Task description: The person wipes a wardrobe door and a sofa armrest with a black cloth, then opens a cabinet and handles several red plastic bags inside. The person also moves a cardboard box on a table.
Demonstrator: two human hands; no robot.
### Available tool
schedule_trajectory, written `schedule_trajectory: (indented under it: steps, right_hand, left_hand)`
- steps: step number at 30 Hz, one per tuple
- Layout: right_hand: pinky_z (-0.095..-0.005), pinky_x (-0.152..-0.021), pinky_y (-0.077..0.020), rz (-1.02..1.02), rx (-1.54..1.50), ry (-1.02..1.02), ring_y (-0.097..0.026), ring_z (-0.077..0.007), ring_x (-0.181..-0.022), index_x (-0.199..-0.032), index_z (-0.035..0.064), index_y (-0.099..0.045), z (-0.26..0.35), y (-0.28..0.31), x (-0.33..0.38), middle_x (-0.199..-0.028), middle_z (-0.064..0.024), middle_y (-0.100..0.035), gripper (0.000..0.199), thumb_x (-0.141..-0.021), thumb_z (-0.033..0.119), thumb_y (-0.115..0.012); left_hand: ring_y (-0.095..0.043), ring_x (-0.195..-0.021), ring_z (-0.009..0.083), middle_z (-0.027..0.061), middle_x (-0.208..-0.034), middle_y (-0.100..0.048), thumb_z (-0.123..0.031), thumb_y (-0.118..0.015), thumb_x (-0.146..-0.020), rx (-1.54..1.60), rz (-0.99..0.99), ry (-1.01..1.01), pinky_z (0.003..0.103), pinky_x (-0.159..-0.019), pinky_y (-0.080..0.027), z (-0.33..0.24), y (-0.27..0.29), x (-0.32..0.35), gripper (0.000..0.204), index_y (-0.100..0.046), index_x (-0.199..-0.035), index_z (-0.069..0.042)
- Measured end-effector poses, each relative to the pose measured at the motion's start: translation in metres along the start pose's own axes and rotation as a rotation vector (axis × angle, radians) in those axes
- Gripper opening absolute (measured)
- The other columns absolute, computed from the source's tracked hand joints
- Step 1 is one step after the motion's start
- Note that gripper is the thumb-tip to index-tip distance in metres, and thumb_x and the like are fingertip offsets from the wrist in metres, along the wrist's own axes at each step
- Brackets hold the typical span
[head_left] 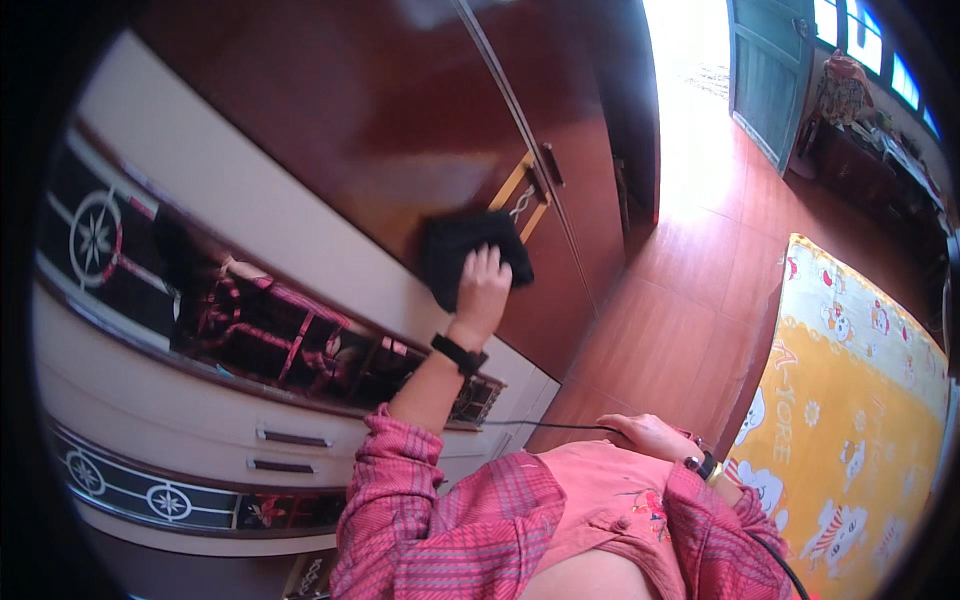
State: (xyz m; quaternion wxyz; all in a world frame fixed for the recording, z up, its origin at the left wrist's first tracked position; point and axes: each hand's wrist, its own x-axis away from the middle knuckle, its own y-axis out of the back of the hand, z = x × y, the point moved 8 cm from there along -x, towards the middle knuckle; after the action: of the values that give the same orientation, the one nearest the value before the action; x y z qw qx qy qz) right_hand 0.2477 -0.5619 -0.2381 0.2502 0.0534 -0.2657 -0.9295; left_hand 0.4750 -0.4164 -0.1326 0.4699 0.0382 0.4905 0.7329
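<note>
My left hand (484, 285), with a black band at its wrist, presses a folded black cloth (450, 250) against the glossy dark red-brown wardrobe door (370, 110). Its fingers are bent over the cloth, which is slightly blurred. Just beyond the cloth is the door's handle with a gold-edged decorative panel (520, 195). Close to my waist, my right hand (655, 437) is curled, and a thin black cable (560, 426) runs into its fingers. Part of the right hand's grip is hidden. A watch sits on the right wrist.
Cream drawers (200, 425) with dark mirrored strips and handles stand at the left. On the right lies a bed (860, 400) with a yellow cartoon-print cover. Reddish floor tiles (650, 310) lead to an open green door (770, 80). A cluttered cabinet (850, 165) stands beyond.
</note>
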Motion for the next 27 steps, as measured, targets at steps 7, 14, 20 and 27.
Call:
schedule_trajectory:
  steps: [7, 14, 20, 27]
  right_hand:
    - [-0.0439, -0.072, -0.0524, -0.013, -0.03, 0.026, -0.065, -0.0383, -0.083, -0.117, 0.0034, -0.054, -0.048, 0.078, 0.01, -0.092, -0.0222, -0.066, 0.032, -0.089, 0.017, -0.057]
    - [-0.0433, -0.071, -0.0523, -0.24, -0.038, 0.021, -0.064, -0.0382, -0.081, -0.116, 0.0004, -0.053, -0.085, 0.13, 0.018, -0.089, -0.0238, -0.064, 0.031, -0.088, 0.013, -0.058]
    - [-0.0441, -0.068, -0.0511, -0.43, -0.04, -0.024, -0.064, -0.0385, -0.077, -0.115, 0.0012, -0.053, -0.11, 0.175, 0.018, -0.086, -0.0239, -0.063, 0.03, -0.087, 0.011, -0.058]
    - [-0.0456, -0.068, -0.051, -0.509, -0.048, -0.143, -0.063, -0.0394, -0.078, -0.114, 0.0038, -0.054, -0.158, 0.223, 0.001, -0.085, -0.0246, -0.063, 0.027, -0.088, 0.012, -0.058]
  left_hand:
    - [-0.058, -0.107, 0.0335, 0.0155, -0.109, -0.063, 0.001, -0.053, -0.076, 0.452, 0.244, -0.023, 0.041, -0.094, -0.044, -0.048, -0.032, -0.041, 0.024, -0.066, -0.094, -0.008]
    - [-0.046, -0.125, 0.0354, 0.0141, -0.127, -0.055, -0.002, -0.05, -0.083, 0.072, -0.423, 0.04, 0.048, -0.105, -0.034, 0.011, 0.1, -0.224, 0.029, -0.06, -0.11, -0.009]
    - [-0.048, -0.122, 0.0342, 0.0127, -0.127, -0.055, 0.004, -0.054, -0.078, -0.074, -0.602, 0.135, 0.046, -0.105, -0.036, 0.054, 0.105, -0.338, 0.039, -0.062, -0.114, -0.012]
    - [-0.054, -0.108, 0.0331, 0.0147, -0.11, -0.061, -0.008, -0.052, -0.083, 0.052, -0.327, 0.015, 0.043, -0.096, -0.041, -0.004, -0.086, -0.372, 0.019, -0.065, -0.095, -0.005]
